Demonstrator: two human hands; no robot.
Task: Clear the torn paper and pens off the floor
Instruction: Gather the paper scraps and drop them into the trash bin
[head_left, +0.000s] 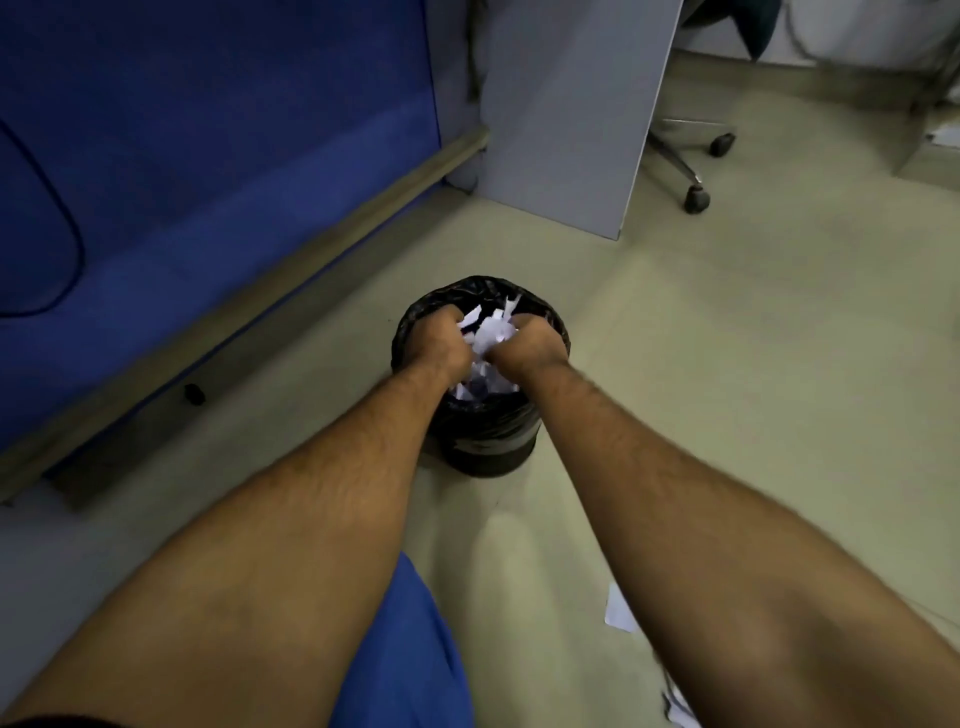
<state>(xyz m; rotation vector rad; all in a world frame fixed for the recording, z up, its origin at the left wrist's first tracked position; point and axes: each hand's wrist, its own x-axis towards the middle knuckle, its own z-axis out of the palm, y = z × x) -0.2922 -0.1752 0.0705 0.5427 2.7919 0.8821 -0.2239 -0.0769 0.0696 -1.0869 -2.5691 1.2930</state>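
Observation:
A black bin lined with a black bag stands on the floor in the middle of the view. Over its mouth my left hand and my right hand are cupped together, shut on a bunch of torn white paper. More white scraps lie inside the bin below my hands. One torn paper piece lies on the floor near my right forearm, and another scrap shows at the bottom edge. No pens are visible.
A blue partition with a wooden base rail runs along the left. A grey panel stands behind the bin. Office chair castors sit at the upper right. My blue-clad knee is at the bottom.

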